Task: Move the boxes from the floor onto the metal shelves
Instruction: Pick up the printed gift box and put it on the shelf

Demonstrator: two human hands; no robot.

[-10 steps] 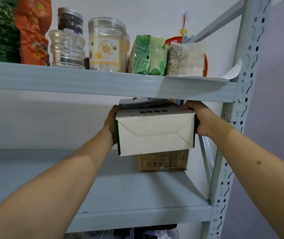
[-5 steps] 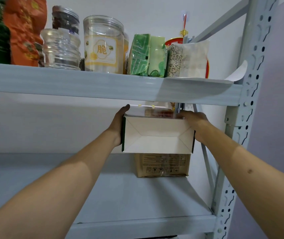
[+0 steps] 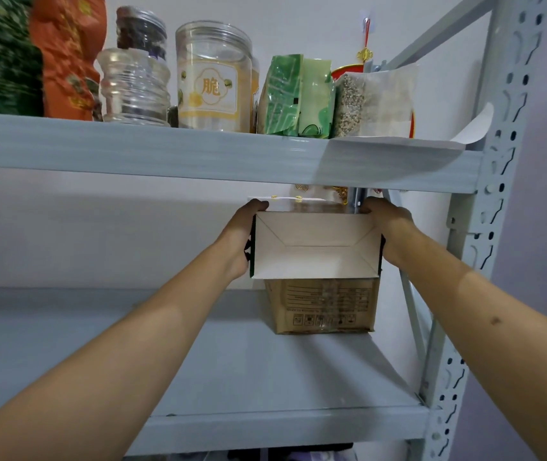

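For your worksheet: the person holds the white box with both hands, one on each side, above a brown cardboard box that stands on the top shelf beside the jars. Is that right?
Not quite. The head view shows the brown cardboard box on the lower shelf, not the top shelf with the jars. The rest holds: left hand and right hand grip the white box by its sides.

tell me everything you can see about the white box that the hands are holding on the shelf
The white box looks like thin card, its near end closed by folded flaps that form envelope-like creases, with dark green edges at the sides. It sits level on top of a brown cardboard box at the back right of the middle shelf. The left hand and right hand grip its two sides.
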